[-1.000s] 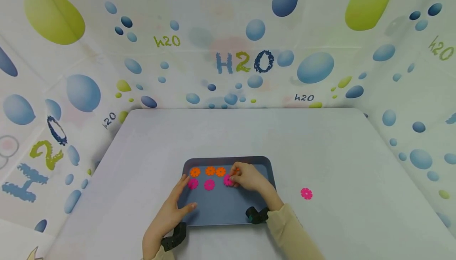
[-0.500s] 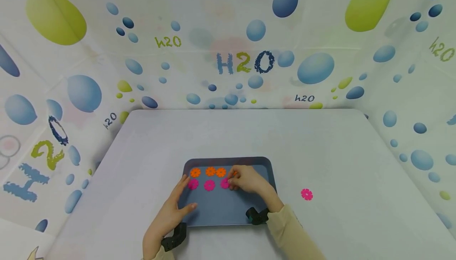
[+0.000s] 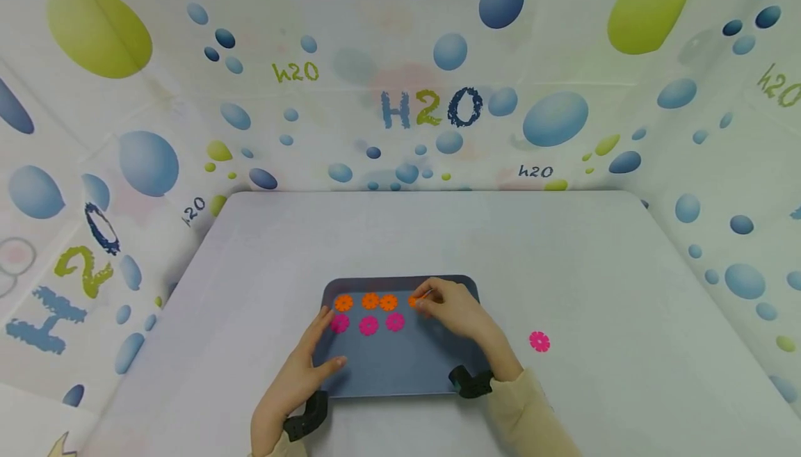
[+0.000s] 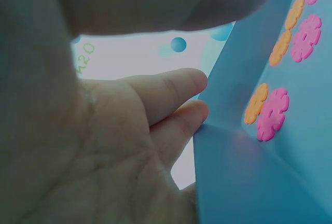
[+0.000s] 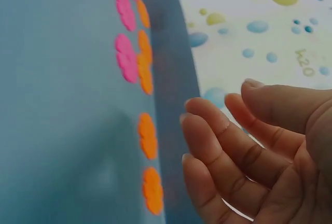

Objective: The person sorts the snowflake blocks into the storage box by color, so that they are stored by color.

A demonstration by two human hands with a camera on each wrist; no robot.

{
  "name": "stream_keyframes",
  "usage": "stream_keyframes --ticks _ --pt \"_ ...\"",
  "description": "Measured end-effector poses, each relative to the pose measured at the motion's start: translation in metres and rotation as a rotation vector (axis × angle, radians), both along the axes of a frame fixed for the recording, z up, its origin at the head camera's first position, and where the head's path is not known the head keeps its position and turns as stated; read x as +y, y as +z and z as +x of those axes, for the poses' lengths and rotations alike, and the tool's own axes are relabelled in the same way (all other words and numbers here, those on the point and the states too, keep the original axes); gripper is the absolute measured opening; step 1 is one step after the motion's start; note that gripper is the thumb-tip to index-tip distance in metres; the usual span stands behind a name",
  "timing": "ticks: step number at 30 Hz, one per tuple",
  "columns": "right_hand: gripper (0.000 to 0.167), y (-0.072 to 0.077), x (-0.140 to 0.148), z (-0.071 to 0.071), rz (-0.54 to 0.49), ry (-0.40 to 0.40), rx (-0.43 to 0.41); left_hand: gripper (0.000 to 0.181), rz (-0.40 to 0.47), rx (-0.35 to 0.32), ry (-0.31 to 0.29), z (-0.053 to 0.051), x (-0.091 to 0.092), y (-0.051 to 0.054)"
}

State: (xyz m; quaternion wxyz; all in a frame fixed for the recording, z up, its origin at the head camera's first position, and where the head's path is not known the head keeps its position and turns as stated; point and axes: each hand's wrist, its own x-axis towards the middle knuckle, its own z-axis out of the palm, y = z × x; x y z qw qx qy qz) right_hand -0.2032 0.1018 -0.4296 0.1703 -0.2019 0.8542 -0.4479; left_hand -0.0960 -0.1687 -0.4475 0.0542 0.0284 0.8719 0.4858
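A blue-grey tray (image 3: 394, 370) lies on the table, with a row of orange flower-shaped pieces (image 3: 370, 301) along its far side. Nearer to me, three pink flower-shaped pieces (image 3: 369, 325) form a second row. My left hand (image 3: 295, 372) rests at the tray's left edge, thumb spread and fingers fairly straight. Over the tray's far right part is my right hand (image 3: 458, 311), its fingertips beside an orange flower piece (image 3: 415, 301) in the head view. The right wrist view shows its fingers (image 5: 202, 136) loosely bent with nothing between them.
One more pink flower piece (image 3: 539, 341) lies on the white table (image 3: 601, 290) right of the tray. A patterned cloth (image 3: 350, 109) stands behind the table and along both sides. Black wrist cameras (image 3: 471, 382) sit close to the tray's near edge.
My right hand has shifted the third pink flower piece slightly left, let go of it, and moved right and away from me. The left hand stays in place.
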Motion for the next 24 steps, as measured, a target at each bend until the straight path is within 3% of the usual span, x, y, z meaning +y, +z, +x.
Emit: stream_keyframes --ticks 5,15,24 --pt "0.025 0.004 0.015 0.004 -0.047 -0.04 0.029 0.079 -0.003 -0.009 -0.005 0.0 -0.002 -0.001" --pt "0.028 0.002 0.044 0.017 -0.048 -0.21 0.109 0.08 0.003 -0.027 -0.013 0.002 -0.004 -0.002" --pt "0.031 -0.007 0.064 0.029 -0.025 -0.343 0.084 0.079 -0.002 -0.012 -0.021 0.003 -0.008 -0.003"
